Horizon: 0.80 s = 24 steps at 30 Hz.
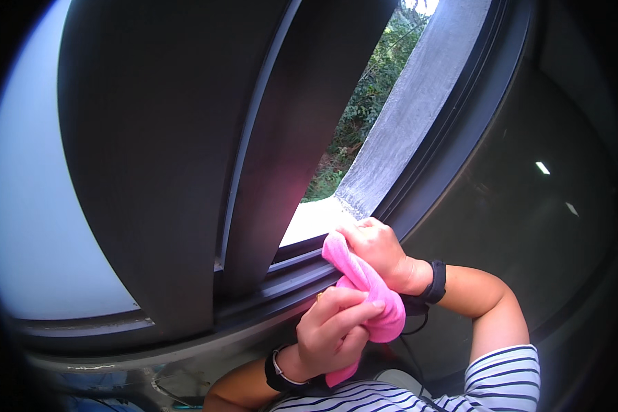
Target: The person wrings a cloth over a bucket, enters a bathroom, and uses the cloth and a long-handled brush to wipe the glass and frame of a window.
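A pink cloth (371, 280), bunched and twisted, stretches between my two hands. My right hand (378, 252) is closed on its upper end, close to the lower corner of a dark window frame (417, 170). Lower down and to the left, my left hand (332, 329) grips the cloth's lower part, with a short end hanging below the fingers. Beneath and left of the cloth runs the dark sliding track (293, 280) of the window. Both wrists wear dark bands.
Dark window panels (154, 154) fill the left. Through the gap show a grey outer wall edge (407, 103) and green foliage (376, 77). A glossy dark surface (515, 221) lies at right. A thin black cable (409, 355) hangs near my body.
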Each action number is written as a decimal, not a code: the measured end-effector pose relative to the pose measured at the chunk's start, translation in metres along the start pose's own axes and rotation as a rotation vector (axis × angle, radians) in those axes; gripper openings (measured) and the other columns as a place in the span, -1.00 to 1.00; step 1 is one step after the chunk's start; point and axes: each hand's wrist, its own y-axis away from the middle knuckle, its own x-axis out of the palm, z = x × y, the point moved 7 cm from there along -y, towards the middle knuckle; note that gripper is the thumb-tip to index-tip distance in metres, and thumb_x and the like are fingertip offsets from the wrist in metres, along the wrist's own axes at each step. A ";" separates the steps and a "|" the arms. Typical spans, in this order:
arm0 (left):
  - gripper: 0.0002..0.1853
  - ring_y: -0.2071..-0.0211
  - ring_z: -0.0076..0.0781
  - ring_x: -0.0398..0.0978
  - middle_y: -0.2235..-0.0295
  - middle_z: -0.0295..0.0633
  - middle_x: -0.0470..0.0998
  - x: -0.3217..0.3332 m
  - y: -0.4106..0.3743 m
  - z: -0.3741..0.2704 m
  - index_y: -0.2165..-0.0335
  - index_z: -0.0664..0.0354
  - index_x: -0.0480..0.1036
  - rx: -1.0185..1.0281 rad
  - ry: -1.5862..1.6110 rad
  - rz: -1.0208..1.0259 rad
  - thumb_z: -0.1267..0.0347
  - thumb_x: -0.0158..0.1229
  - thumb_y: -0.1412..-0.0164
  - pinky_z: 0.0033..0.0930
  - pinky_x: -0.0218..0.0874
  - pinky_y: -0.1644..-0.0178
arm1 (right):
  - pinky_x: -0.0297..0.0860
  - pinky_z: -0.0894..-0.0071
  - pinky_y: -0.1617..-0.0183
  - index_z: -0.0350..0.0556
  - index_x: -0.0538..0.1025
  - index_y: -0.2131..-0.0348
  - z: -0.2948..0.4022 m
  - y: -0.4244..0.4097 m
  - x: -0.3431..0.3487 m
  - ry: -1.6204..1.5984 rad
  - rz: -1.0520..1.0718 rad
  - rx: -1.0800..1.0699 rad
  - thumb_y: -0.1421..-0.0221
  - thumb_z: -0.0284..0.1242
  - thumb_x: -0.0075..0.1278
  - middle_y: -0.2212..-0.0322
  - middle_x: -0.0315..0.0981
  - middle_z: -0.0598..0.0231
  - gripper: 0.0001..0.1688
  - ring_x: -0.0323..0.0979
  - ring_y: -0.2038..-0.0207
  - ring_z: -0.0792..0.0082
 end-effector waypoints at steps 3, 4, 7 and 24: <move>-0.53 0.38 -0.28 0.50 0.31 -0.08 0.51 -0.007 0.000 -0.011 0.20 0.24 0.55 0.070 -0.042 0.061 0.74 0.05 0.17 -0.38 0.39 0.26 | 0.41 0.22 0.36 -0.06 0.48 0.38 0.015 -0.005 0.005 -0.050 -0.096 -0.006 -0.04 -0.36 0.07 0.51 0.46 0.23 -0.83 0.49 0.42 0.14; -0.52 0.37 -0.25 0.50 0.30 -0.08 0.50 -0.010 -0.001 -0.014 0.20 0.23 0.55 0.065 -0.045 0.072 0.74 0.05 0.18 -0.35 0.39 0.23 | 0.41 0.25 0.41 -0.05 0.47 0.37 0.020 -0.008 0.007 -0.049 -0.118 -0.018 -0.03 -0.37 0.07 0.51 0.44 0.26 -0.83 0.49 0.43 0.18; -0.50 0.36 -0.26 0.50 0.30 -0.09 0.50 -0.011 0.002 -0.018 0.19 0.21 0.55 0.056 -0.050 0.109 0.73 0.06 0.19 -0.36 0.38 0.24 | 0.42 0.27 0.34 -0.05 0.45 0.36 0.041 -0.007 0.003 0.100 -0.054 -0.182 -0.01 -0.38 0.06 0.53 0.42 0.31 -0.82 0.48 0.46 0.25; -0.53 0.33 -0.19 0.51 0.24 -0.07 0.47 0.012 0.001 -0.041 0.16 0.26 0.57 0.191 -0.137 0.205 0.67 0.20 0.16 -0.33 0.36 0.27 | 0.44 0.52 0.25 -0.13 0.32 0.05 0.035 0.001 0.037 -1.794 0.182 0.415 -0.20 -0.34 0.14 0.23 0.45 0.26 -0.57 0.47 0.28 0.55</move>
